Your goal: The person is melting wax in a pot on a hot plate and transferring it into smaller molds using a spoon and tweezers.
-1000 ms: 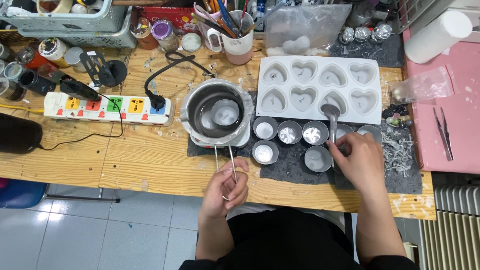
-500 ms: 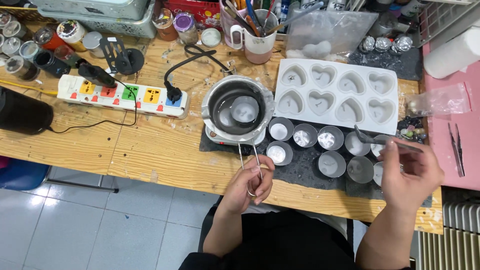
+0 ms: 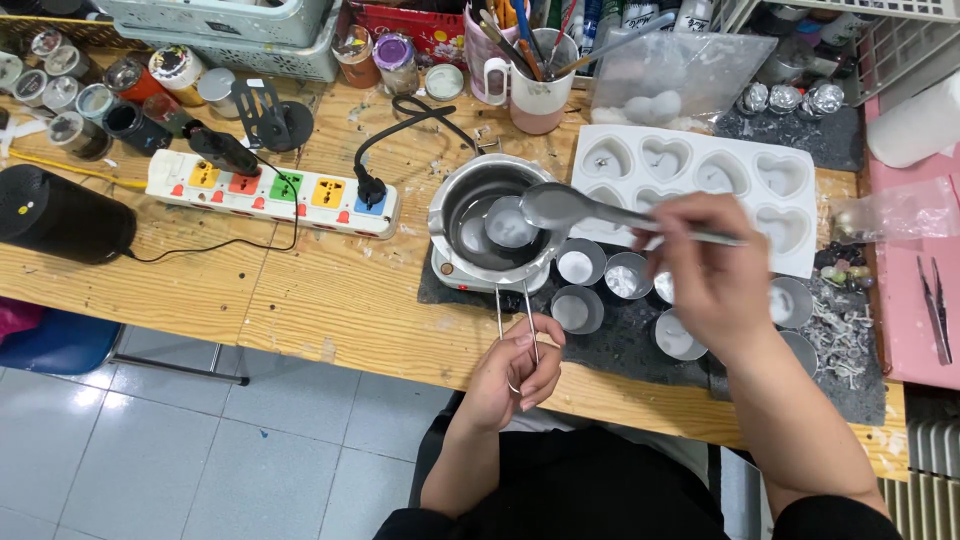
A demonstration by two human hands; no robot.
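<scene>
Cluttered wooden bench: the right hand pinches a spoon by its handle, bowl over the pot. The left hand grips the pot's wire handle. The stiff, light spoon seems best held far back; the pot probably sloshes.

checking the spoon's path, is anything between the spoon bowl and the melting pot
Nothing visible. The spoon in the right hand has its bowl over the open melting pot. The small round cups sit to the pot's right, under the handle.
</scene>
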